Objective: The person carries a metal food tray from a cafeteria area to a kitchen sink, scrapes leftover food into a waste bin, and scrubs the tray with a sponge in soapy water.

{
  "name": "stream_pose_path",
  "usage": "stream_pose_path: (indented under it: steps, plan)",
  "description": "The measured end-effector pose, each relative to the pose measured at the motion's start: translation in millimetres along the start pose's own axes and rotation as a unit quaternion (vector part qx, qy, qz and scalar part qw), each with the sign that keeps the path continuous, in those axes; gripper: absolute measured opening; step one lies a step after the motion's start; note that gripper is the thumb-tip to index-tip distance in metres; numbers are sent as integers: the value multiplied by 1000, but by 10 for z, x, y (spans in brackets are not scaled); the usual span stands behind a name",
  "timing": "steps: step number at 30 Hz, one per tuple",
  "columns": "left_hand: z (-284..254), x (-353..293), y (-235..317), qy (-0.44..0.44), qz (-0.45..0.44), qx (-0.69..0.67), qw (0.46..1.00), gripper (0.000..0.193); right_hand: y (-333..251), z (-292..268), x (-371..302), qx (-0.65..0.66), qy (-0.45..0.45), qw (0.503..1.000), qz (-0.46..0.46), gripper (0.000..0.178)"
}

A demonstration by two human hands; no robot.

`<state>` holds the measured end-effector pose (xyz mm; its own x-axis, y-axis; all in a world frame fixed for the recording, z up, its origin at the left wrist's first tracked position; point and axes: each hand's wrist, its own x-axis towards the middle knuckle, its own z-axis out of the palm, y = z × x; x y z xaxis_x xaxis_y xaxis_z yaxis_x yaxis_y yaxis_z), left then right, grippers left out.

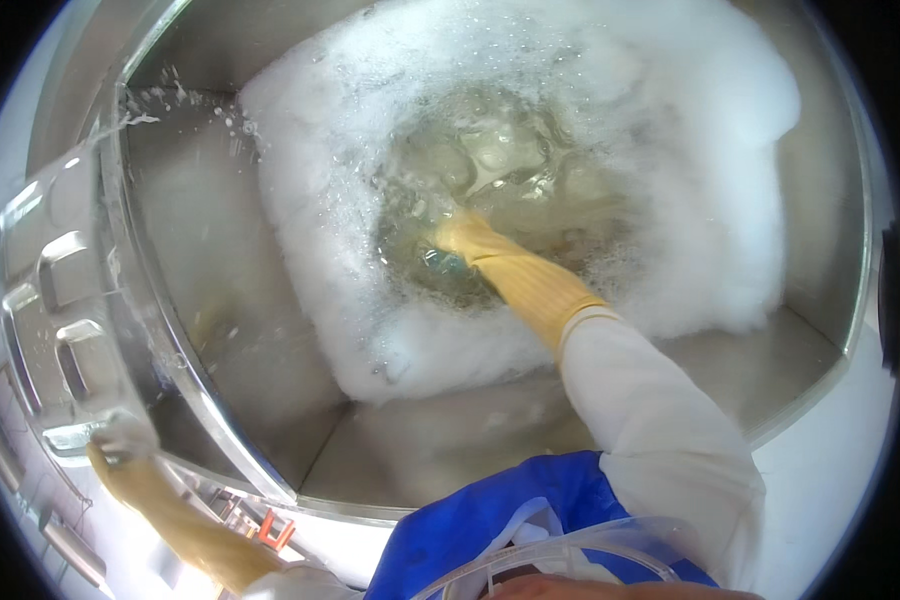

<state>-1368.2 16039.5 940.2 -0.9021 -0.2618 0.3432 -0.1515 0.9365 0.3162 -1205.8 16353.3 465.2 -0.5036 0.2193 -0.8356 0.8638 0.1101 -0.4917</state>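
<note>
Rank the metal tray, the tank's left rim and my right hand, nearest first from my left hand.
From your left hand:
1. Metal tray: touching it, far left.
2. Tank's left rim: just to the right.
3. Right hand: farther up and right.

On my view, a shiny silver metal tray (pixel 65 305) with rounded moulded compartments runs lengthwise down the left side of the frame, while just above centre I make out a submerged, compartmented shape (pixel 505 150), its outline blurred by rippling water.
</note>
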Motion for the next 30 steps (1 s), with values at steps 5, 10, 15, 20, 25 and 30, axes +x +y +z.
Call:
stream_pose_path:
  steps: [5,10,15,20,25,30]
  plan:
    - [731,61,-241,100,55,-162,980,52,-91,274,-237,-61,57,997,1,48]
    - [1363,-1387,393,-274,148,-244,918,59,-1,-426,-1143,-94,0,994,58,35]
    - [2267,-1836,286,-537,95,-153,824,72,1229,-1181,-1104,-182,73,978,-67,27]
    - [3297,-2432,233,-551,137,-137,811,79,1383,-1714,-882,-251,267,929,-50,25]
    - [3597,-2582,389,-644,14,-48,764,68,788,-984,-1121,-77,423,884,-187,34]
    - [4141,-2760,-717,-797,-167,-218,538,48,392,-353,-783,-78,324,866,-373,57]
